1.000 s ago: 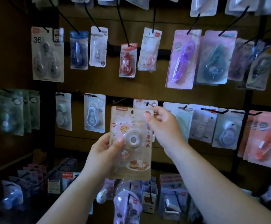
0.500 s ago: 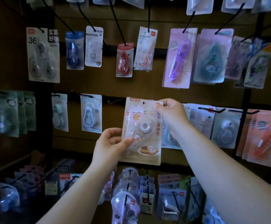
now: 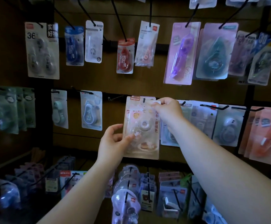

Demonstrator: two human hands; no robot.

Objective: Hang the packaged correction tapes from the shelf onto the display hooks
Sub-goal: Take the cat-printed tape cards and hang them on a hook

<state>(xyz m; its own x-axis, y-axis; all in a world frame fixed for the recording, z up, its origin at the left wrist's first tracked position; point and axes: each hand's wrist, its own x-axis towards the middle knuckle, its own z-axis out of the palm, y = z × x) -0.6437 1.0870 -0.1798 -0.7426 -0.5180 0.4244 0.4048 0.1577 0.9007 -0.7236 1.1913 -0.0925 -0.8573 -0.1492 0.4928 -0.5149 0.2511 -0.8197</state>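
Below the cat-print pack [image 3: 141,126], rows of blister packs [image 3: 128,191] hang on the nearest hooks. The left hand [image 3: 113,143] grips the pack's lower left edge, its thumb pressed on the clear blister and the other fingers curled behind. The right hand [image 3: 167,110] pinches the pack's top right corner between thumb and forefinger. The pack is upright against the middle row, and a dark hook tip [image 3: 144,99] shows at its hang hole. Left of the pack, 1 bare hook [image 3: 115,98] juts out. Above it hangs a red pack [image 3: 125,55].
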